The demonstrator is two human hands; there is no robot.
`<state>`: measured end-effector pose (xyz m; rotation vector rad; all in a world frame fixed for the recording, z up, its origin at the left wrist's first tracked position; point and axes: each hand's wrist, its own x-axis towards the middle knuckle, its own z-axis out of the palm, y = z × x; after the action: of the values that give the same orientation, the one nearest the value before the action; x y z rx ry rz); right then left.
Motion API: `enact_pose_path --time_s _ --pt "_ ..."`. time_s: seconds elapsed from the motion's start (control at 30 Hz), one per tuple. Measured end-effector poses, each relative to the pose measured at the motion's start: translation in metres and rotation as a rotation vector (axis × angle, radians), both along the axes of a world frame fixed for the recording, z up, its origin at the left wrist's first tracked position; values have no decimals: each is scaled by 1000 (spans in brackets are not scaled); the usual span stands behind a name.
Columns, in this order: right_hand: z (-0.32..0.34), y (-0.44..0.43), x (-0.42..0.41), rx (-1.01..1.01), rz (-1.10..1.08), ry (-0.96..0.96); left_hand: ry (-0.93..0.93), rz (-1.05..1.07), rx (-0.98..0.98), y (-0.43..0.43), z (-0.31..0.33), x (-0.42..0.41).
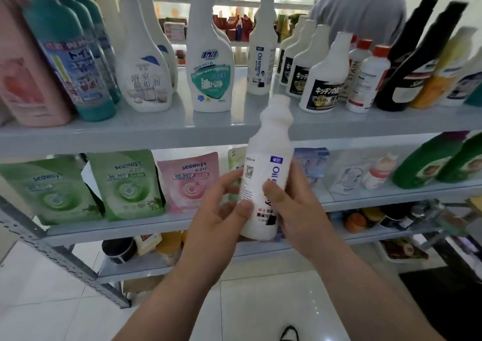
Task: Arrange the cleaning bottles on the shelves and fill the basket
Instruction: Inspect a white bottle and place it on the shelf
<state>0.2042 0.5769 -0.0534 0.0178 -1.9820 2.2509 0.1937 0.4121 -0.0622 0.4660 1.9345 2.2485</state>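
Note:
A white "Oil enemy" bottle [268, 158] without a cap is held upright in front of the shelves, below the top shelf's front edge. My left hand [221, 210] grips its lower left side, thumb on the front. My right hand [294, 210] grips its lower right side, thumb across the label. A matching white bottle [262, 53] stands on the top shelf [156, 129] just behind. No basket is in view.
The top shelf carries teal bottles [70, 53], white spray bottles [208, 61], black-labelled white bottles [323, 79] and black bottles [417, 61]. Green and pink seaways pouches [130, 184] and green bottles [427, 163] fill the middle shelf. A person in grey [365, 9] is behind the rack.

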Motion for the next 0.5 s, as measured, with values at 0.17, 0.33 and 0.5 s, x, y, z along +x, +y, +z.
enact_pose_path --time_s 0.17,0.33,0.5 --pt "24 23 -29 135 -14 83 95 -30 14 20 25 -36" --pt "53 49 -77 140 -155 213 343 -41 -213 40 67 -90" --pt "77 72 -136 290 -253 293 702 221 -986 42 72 -143"
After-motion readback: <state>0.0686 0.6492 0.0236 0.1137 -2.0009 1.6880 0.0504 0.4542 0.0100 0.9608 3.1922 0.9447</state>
